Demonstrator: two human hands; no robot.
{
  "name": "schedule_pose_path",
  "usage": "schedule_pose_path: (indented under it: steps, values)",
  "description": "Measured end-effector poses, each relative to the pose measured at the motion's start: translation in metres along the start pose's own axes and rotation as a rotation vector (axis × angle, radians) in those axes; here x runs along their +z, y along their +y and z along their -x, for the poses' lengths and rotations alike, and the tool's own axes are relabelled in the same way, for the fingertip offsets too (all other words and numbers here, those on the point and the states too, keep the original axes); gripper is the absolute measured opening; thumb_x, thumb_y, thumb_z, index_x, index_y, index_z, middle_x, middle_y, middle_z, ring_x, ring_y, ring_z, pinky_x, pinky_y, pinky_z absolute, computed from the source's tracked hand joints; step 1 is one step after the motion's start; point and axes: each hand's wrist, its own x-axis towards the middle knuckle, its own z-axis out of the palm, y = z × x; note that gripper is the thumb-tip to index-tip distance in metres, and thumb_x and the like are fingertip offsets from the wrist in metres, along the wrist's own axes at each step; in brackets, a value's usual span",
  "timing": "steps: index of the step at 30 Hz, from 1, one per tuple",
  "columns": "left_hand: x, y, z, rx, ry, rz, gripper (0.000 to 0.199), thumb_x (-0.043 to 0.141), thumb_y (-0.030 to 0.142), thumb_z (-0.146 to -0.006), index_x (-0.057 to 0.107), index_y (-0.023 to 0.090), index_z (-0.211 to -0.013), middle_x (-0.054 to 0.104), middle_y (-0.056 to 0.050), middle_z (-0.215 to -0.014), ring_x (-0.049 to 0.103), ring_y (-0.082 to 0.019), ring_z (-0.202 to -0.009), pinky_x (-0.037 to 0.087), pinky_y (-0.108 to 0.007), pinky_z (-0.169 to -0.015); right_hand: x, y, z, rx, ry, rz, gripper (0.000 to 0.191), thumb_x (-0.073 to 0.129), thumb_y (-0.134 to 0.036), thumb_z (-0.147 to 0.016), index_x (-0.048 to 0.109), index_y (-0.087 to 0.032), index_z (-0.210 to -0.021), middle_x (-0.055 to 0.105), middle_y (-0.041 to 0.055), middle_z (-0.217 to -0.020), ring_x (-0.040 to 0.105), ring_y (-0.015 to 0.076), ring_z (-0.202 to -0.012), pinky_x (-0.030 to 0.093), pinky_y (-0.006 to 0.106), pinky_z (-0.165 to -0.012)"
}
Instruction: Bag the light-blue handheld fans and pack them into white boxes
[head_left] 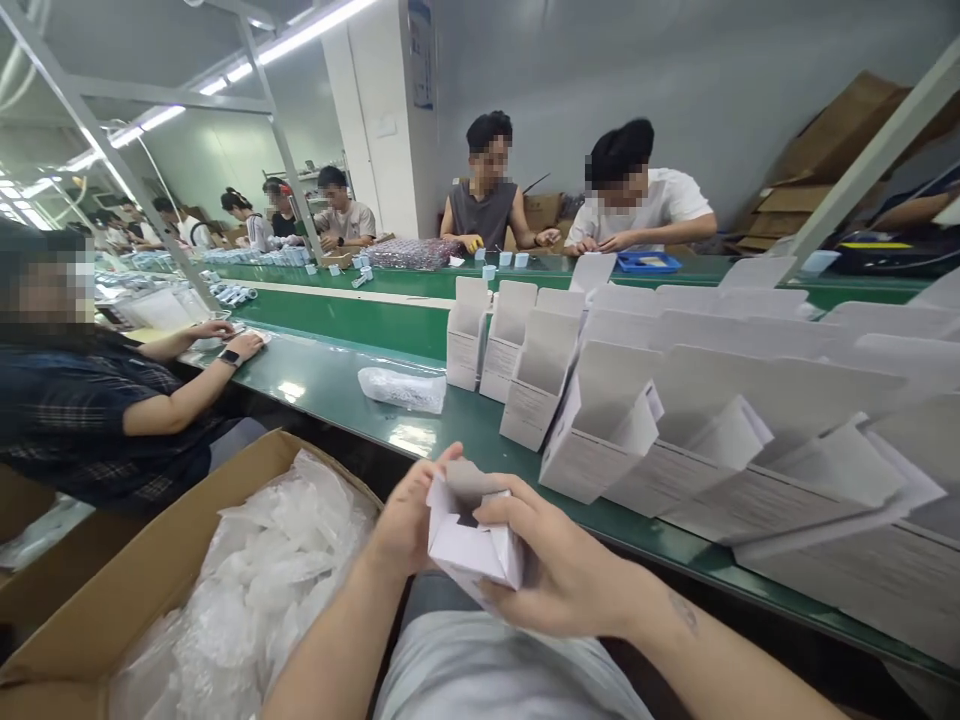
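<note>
Over my lap I hold a small white cardboard box (pixel 469 553), with flaps standing at its near end and a dark opening between them. My left hand (pixel 409 515) grips its left side, thumb up along the edge. On the other side my right hand (pixel 559 560) wraps round it, fingers at the opening and thumb underneath. Ahead on the green bench lies a clear plastic-wrapped item (pixel 403 390); its contents are hard to make out. Rows of white boxes (pixel 534 395) with raised lids stand to the right of my hands.
At my lower left is a large carton (pixel 82 640) filled with clear plastic bags (pixel 247 570). A co-worker's hands (pixel 236 342) rest on the bench (pixel 315 375) at left. Across the green conveyor (pixel 337 325), other people handle small parts near a blue tray (pixel 647 262).
</note>
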Motion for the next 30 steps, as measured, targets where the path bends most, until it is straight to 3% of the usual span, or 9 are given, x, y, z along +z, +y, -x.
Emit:
schedule_pose_path:
  steps: [3, 6, 9, 11, 14, 18, 21, 24, 30]
  values:
    - [-0.006, 0.003, 0.000, -0.104, -0.075, 0.108, 0.072, 0.089, 0.039, -0.058, 0.065, 0.024, -0.124, 0.067, -0.009, -0.122, 0.066, -0.027, -0.102, 0.051, -0.037, -0.088, -0.009, 0.005, -0.025, -0.035, -0.155, -0.107, 0.051, 0.069, -0.012, -0.060, 0.052, -0.024, -0.106, 0.057, 0.0038, -0.103, 0.060, 0.0212, -0.093, 0.053, 0.032, -0.078]
    - [-0.007, 0.005, -0.002, 0.016, 0.068, 0.084, 0.059, 0.087, 0.034, -0.062, 0.069, 0.022, -0.116, 0.072, -0.006, -0.108, 0.068, -0.023, -0.091, 0.052, -0.034, -0.082, -0.002, 0.007, -0.041, -0.013, -0.228, -0.045, 0.059, 0.072, -0.015, -0.063, 0.053, -0.024, -0.117, 0.057, 0.0069, -0.117, 0.059, 0.0263, -0.110, 0.053, 0.036, -0.087]
    - [-0.009, 0.012, 0.003, 0.236, 0.358, 0.006, 0.042, 0.080, 0.042, -0.072, 0.072, 0.022, -0.108, 0.074, -0.005, -0.098, 0.068, -0.023, -0.090, 0.053, -0.034, -0.082, 0.023, 0.002, -0.047, 0.008, -0.058, 0.192, 0.085, 0.076, -0.032, -0.076, 0.030, -0.024, -0.147, 0.038, 0.0180, -0.148, 0.037, 0.0372, -0.140, 0.042, 0.052, -0.107]
    - [-0.013, 0.021, 0.011, 0.388, 0.490, -0.146, 0.037, 0.074, 0.043, -0.079, 0.073, 0.024, -0.111, 0.074, -0.006, -0.108, 0.067, -0.025, -0.102, 0.051, -0.036, -0.090, 0.042, -0.003, -0.050, -0.044, 0.133, 0.241, 0.100, 0.080, -0.041, -0.072, 0.020, -0.023, -0.150, 0.033, 0.0222, -0.151, 0.036, 0.0397, -0.140, 0.042, 0.056, -0.107]
    - [-0.026, 0.039, 0.021, 0.493, 0.301, -0.379, 0.037, 0.073, 0.042, -0.080, 0.075, 0.023, -0.111, 0.063, -0.009, -0.134, 0.053, -0.031, -0.129, 0.040, -0.039, -0.109, 0.056, -0.007, -0.060, -0.056, 0.271, 0.143, 0.085, 0.079, -0.025, -0.068, 0.030, -0.027, -0.138, 0.051, 0.0151, -0.135, 0.057, 0.0316, -0.121, 0.054, 0.045, -0.094]
    - [-0.038, 0.066, 0.015, 0.246, 0.012, -0.247, 0.026, 0.080, 0.038, -0.072, 0.076, 0.019, -0.090, 0.055, -0.011, -0.144, 0.047, -0.036, -0.134, 0.044, -0.041, -0.102, 0.053, -0.008, -0.075, 0.074, 0.184, 0.046, 0.072, 0.071, -0.015, -0.065, 0.040, -0.030, -0.129, 0.063, 0.0057, -0.120, 0.068, 0.0220, -0.095, 0.058, 0.033, -0.076]
    - [-0.034, 0.074, 0.004, 0.134, 0.038, -0.073, 0.048, 0.087, 0.022, -0.058, 0.070, 0.023, -0.103, 0.060, -0.008, -0.136, 0.061, -0.027, -0.112, 0.050, -0.033, -0.085, 0.054, -0.006, -0.081, 0.048, 0.170, 0.013, 0.074, 0.069, -0.016, -0.067, 0.038, -0.029, -0.132, 0.062, 0.0070, -0.126, 0.069, 0.0210, -0.095, 0.058, 0.031, -0.075]
    - [-0.028, 0.071, 0.001, 0.154, 0.124, -0.004, 0.054, 0.085, 0.017, -0.056, 0.067, 0.021, -0.107, 0.069, -0.005, -0.105, 0.062, -0.018, -0.085, 0.049, -0.028, -0.074, 0.058, 0.001, -0.085, 0.037, 0.148, 0.014, 0.081, 0.068, -0.015, -0.066, 0.034, -0.028, -0.138, 0.062, 0.0083, -0.128, 0.069, 0.0217, -0.098, 0.057, 0.031, -0.077]
    - [-0.029, 0.061, 0.014, 0.224, 0.284, -0.062, 0.050, 0.080, 0.017, -0.062, 0.063, 0.021, -0.109, 0.066, -0.005, -0.104, 0.061, -0.018, -0.089, 0.050, -0.029, -0.078, 0.057, 0.011, -0.096, 0.005, -0.016, -0.013, 0.092, 0.075, -0.020, -0.061, 0.032, -0.024, -0.142, 0.062, 0.0112, -0.130, 0.069, 0.0253, -0.103, 0.057, 0.034, -0.084]
